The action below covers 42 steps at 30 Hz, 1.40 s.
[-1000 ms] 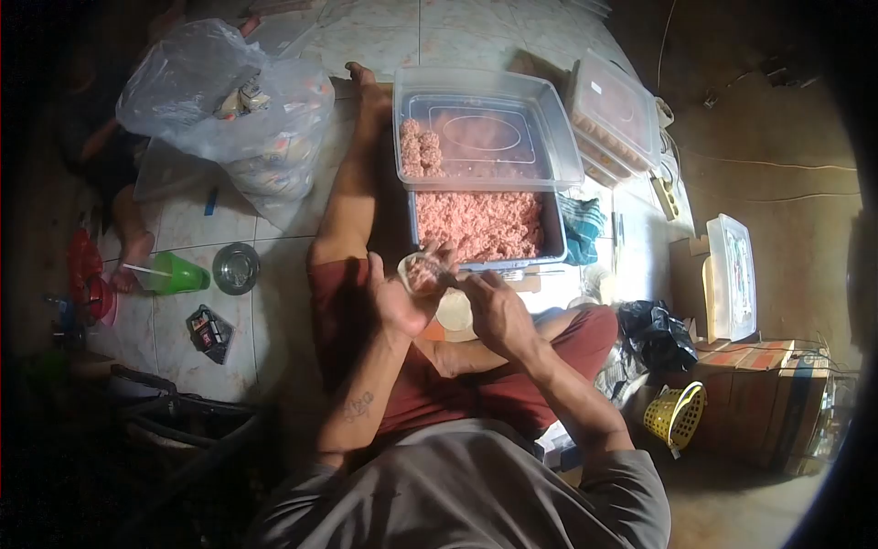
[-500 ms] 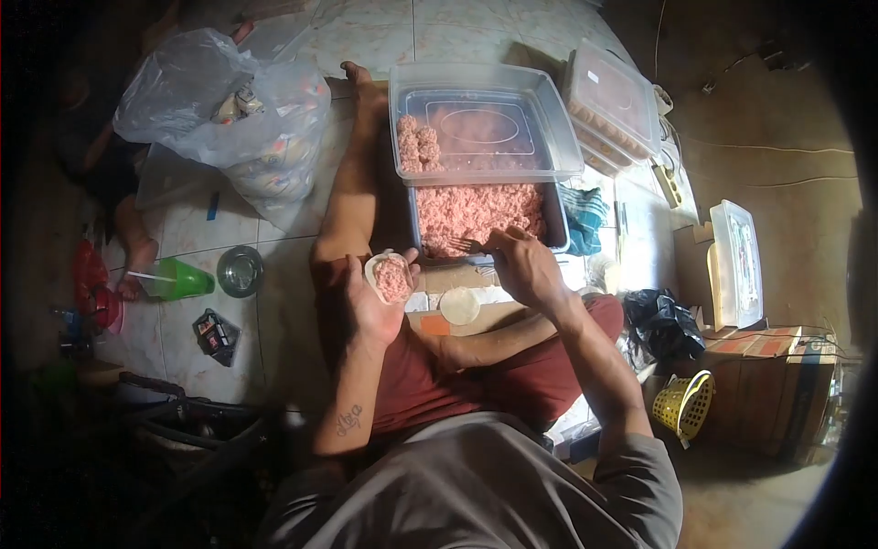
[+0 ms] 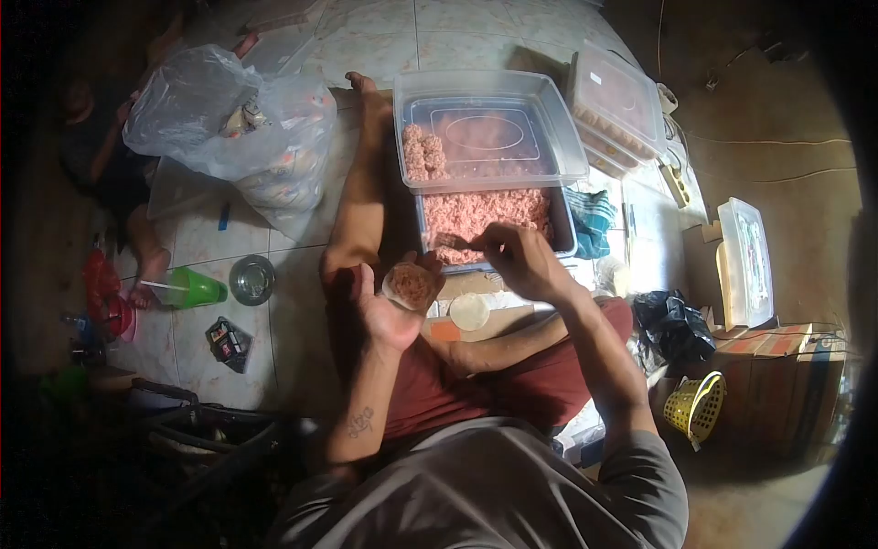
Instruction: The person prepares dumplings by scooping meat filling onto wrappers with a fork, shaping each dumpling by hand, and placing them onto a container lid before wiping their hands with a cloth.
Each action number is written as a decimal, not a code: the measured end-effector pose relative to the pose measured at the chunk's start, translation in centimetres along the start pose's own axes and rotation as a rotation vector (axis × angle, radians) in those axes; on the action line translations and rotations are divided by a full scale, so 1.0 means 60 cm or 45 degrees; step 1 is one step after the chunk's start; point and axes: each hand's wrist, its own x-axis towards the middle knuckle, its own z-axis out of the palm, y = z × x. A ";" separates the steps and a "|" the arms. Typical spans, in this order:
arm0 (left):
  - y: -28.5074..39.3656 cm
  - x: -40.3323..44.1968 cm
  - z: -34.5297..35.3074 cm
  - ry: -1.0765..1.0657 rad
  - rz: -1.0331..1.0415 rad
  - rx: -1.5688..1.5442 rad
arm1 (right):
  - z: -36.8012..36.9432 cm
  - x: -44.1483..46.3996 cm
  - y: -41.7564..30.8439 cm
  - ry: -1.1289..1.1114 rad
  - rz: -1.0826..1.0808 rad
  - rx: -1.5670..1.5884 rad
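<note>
On the palm of my left hand (image 3: 389, 322) rests a round dough wrapper (image 3: 394, 298) with pink minced filling (image 3: 413, 285), the fingers cupped around it. My right hand (image 3: 528, 263) is closed on a fork (image 3: 452, 242), its tines down at the pink mince (image 3: 485, 209) near the front left of a dark blue tub (image 3: 572, 233). A clear plastic box (image 3: 578, 165) sits across the back of that tub, with several filled dumplings (image 3: 422, 151) along its left side. Between my hands and legs, pale round wrappers (image 3: 469, 312) lie on cardboard.
Stacked clear boxes (image 3: 617, 101) stand at the back right, near a teal cloth (image 3: 592, 222). A big plastic bag (image 3: 210, 119) is on the left, with a green cup (image 3: 197, 286) and a glass ashtray (image 3: 252, 279). Another person (image 3: 105, 146) sits far left. At right is a yellow basket (image 3: 692, 408).
My left hand with the filled wrapper has moved slightly right and down, into shade. The fork has shifted left over the mince in the tub.
</note>
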 end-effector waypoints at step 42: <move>-0.012 0.002 0.012 -0.595 0.564 2.372 | 0.026 -0.047 -0.031 -0.011 0.171 0.961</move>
